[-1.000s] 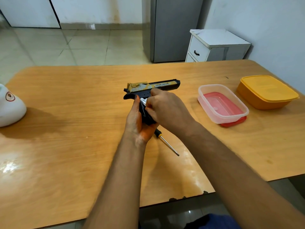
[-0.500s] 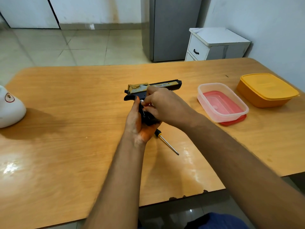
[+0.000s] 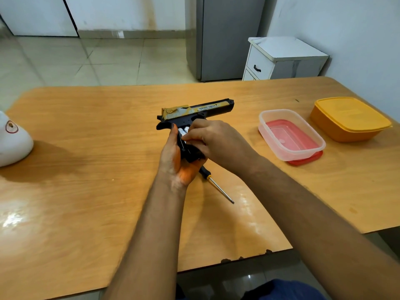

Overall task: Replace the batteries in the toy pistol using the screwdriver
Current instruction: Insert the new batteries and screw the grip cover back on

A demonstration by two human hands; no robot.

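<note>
Batteries point(image 3: 183, 131) sit exposed in the pistol point(image 3: 190, 118) grip, which the left hand point(image 3: 176, 156) cradles above the table point(image 3: 86, 169). Right hand point(image 3: 216, 141) fingertips pinch at them; swap unfinished, cover off. Screwdriver point(image 3: 216, 185) lies idle.

It looks like a home: a tiled floor point(image 3: 97, 59), a grey fridge point(image 3: 225, 37) and a small white cabinet point(image 3: 283, 59) stand beyond the hands.
</note>
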